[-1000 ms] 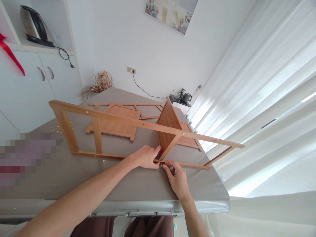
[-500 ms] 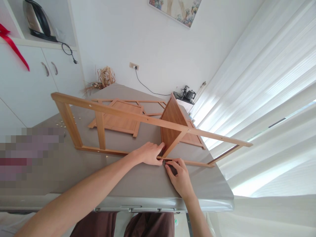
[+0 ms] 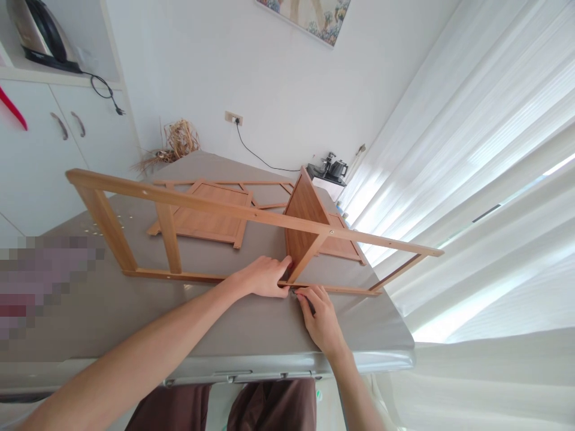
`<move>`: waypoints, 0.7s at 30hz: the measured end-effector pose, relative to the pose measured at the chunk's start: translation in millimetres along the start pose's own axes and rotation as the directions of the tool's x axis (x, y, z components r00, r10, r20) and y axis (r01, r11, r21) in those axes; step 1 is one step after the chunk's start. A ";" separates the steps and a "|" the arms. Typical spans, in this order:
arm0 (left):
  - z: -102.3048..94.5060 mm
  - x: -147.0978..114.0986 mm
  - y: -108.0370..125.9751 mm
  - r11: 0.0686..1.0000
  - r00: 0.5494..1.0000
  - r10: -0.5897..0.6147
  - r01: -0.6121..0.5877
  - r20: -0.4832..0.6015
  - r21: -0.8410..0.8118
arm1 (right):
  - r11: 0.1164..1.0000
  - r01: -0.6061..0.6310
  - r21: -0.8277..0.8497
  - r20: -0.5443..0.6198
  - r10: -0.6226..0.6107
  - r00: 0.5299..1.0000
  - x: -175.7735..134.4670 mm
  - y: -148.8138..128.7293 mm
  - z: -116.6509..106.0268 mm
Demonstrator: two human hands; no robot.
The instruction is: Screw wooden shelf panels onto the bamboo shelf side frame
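Observation:
A ladder-like wooden frame (image 3: 233, 211) stands on its long edge across the table, with a wooden panel (image 3: 308, 206) joined upright to its middle. My left hand (image 3: 267, 277) is closed around the lower rail where the panel meets it, fingers on the near side and thumb against the panel. Just right of it, my right hand (image 3: 320, 314) pinches a small dark metal tool (image 3: 293, 291) at the rail's outer face. Most of that tool is hidden by my fingers, and its exact kind does not show.
Behind the frame, a flat wooden panel (image 3: 209, 212) lies on the grey-covered table (image 3: 251, 326), beside another slim wooden frame (image 3: 265, 183). Small pale bits (image 3: 92, 227) are scattered at the left. Dried stalks (image 3: 179, 137) lie at the far edge; curtains (image 3: 471, 149) hang at the right.
The whole view has shifted, so everything appears slightly further left. My right fingers have changed their hold on the metal tool; my left hand keeps its place on the rail.

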State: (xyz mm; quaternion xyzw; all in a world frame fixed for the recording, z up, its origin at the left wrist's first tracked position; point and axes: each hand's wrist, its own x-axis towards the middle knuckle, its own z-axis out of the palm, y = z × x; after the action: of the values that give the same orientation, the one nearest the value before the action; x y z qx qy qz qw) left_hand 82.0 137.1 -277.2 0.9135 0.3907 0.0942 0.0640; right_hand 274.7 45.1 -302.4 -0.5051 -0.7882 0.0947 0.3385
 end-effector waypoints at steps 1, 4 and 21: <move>-0.1 0.0 0.1 1.000 1.000 0.000 0.000 -0.003 0.001 | 1.000 0.002 -0.006 -0.006 -0.002 1.000 -0.3 0.4 0.3; -0.1 0.2 0.2 1.000 1.000 -0.001 0.001 0.000 -0.001 | 1.000 0.008 -0.017 -0.016 -0.008 1.000 -1.3 0.6 0.5; 1.9 1.6 -0.1 1.000 1.000 -0.008 0.008 0.015 -0.019 | 0.999 0.019 -0.026 -0.036 -0.020 0.999 0.7 1.4 2.3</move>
State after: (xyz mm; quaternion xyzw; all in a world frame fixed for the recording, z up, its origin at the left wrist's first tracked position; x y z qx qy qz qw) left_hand 83.4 138.3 -278.9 0.9119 0.3929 0.0907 0.0761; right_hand 274.0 46.8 -304.5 -0.5033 -0.7880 0.0723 0.3471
